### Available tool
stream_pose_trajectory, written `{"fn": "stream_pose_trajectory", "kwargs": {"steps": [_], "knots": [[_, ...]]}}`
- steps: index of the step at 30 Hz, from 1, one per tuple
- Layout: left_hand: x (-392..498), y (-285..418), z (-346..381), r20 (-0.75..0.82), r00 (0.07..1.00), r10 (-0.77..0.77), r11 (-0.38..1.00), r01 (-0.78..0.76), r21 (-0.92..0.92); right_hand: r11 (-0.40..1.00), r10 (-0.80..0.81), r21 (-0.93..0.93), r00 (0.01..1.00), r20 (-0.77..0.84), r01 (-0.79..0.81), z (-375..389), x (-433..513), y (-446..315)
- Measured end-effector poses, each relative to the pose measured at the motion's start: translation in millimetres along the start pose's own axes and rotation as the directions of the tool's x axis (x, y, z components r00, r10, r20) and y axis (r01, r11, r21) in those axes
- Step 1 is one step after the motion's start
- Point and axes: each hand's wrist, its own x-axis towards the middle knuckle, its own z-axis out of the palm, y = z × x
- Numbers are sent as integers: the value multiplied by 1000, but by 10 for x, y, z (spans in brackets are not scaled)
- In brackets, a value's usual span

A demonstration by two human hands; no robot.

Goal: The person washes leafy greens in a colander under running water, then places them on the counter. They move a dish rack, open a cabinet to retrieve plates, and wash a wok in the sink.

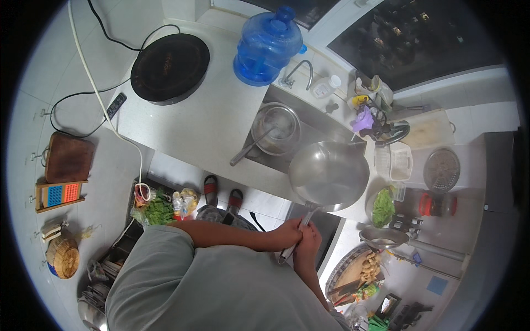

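Both of my hands are closed around the metal handle of a large steel wok (329, 176). My left hand (289, 232) grips the handle from the left, and my right hand (308, 241) wraps it from the right, pressed against the left. The wok's bowl looks bare inside, and it hangs over the sink's right end and the counter's front edge. Beyond it, in the steel sink (323, 128), stands a metal pot (299, 120) with liquid in it. A ladle (252, 149) leans across the pot's rim, its handle pointing towards me.
On the counter (198, 124) are a round black induction cooker (169, 68) and a blue water jug (268, 47). Right of the wok are a bowl of leafy greens (383, 209), a small steel pan (383, 238) and a cutting board with a knife (345, 287). A faucet (306, 70) arches behind the sink.
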Motion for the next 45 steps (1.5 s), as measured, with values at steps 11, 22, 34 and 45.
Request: {"fn": "stream_pose_trajectory", "kwargs": {"steps": [11,22,34,45], "knots": [[98,104,-233,95,991,-98,944,122,-306,982,124,-141,992,-23,-126,157,133,-121],[175,268,-734,155,985,-69,859,138,-493,976,80,-200,996,-26,-84,656,378,-129],[152,269,-1167,389,909,151,527,259,-809,942,-7,-334,999,-36,-6,1177,375,-23],[23,406,-1272,521,825,216,398,413,-819,808,-287,-528,957,35,261,1297,298,51]]}}
